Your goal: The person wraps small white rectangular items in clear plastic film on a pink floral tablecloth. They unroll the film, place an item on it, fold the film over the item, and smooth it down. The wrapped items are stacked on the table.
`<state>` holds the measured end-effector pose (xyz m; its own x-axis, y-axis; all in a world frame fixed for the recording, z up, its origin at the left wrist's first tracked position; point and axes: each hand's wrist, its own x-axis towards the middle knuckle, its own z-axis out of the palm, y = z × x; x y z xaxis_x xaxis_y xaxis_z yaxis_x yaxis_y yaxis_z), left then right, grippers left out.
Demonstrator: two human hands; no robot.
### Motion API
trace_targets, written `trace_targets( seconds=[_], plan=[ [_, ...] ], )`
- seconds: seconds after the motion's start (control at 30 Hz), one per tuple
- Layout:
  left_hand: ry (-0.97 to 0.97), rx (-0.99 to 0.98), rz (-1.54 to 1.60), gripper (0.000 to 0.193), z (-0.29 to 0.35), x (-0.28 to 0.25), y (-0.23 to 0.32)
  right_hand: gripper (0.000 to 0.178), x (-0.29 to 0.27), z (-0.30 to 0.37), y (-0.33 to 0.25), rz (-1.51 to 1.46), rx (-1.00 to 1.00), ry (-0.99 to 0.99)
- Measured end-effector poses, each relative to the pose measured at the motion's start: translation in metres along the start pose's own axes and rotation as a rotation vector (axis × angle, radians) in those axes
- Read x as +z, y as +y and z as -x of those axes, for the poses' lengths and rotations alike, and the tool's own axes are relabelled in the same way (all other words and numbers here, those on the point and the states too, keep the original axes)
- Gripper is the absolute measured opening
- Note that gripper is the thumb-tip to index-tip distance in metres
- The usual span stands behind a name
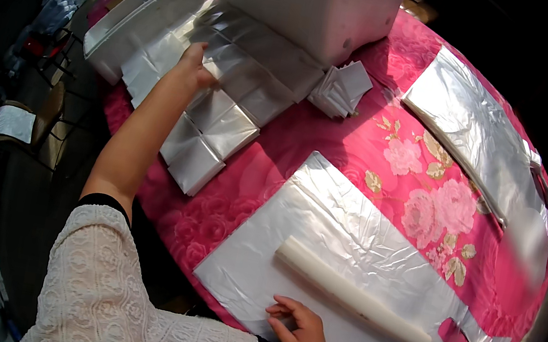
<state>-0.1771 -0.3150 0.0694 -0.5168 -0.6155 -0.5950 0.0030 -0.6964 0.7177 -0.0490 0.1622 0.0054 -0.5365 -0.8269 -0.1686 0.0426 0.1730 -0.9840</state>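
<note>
My left hand (197, 65) reaches over overlapping rows of flat, folded clear plastic bags (225, 116) at the left of the table. Its thumb stands apart from the fingers, which look stretched out at the bags; whether the fingertips touch them is hard to see. My right hand (297, 329) hovers low over a flat stack of silvery clear plastic bags (255, 240), loosely curved, fingers apart, holding nothing. Across that stack lies a long off-white tube (351, 293), just beyond my right hand.
Behind the folded bags stand a long white bin (143, 19) and a large white box (301, 9). A small folded bundle (341, 88) sits by the box. Another stack of plastic bags (477, 125) lies far right on the pink flowered tablecloth (365, 143). A stool (28, 123) stands left.
</note>
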Motion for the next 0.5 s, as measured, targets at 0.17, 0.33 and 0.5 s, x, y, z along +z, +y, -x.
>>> trace_targets(
  seconds=[0.17,0.33,0.5],
  plan=[
    [-0.047,0.084,-0.058,0.033,-0.025,-0.04,0.004,0.037,-0.002,0.003,-0.006,0.008,-0.066,0.027],
    [-0.294,0.521,-0.653,0.048,0.077,-0.033,-0.073,0.045,-0.059,0.025,-0.022,0.707,-0.329,0.39],
    [-0.727,0.875,-1.168,0.041,0.175,-0.03,-0.181,0.06,-0.124,0.092,-0.003,1.112,0.038,0.561]
  ],
)
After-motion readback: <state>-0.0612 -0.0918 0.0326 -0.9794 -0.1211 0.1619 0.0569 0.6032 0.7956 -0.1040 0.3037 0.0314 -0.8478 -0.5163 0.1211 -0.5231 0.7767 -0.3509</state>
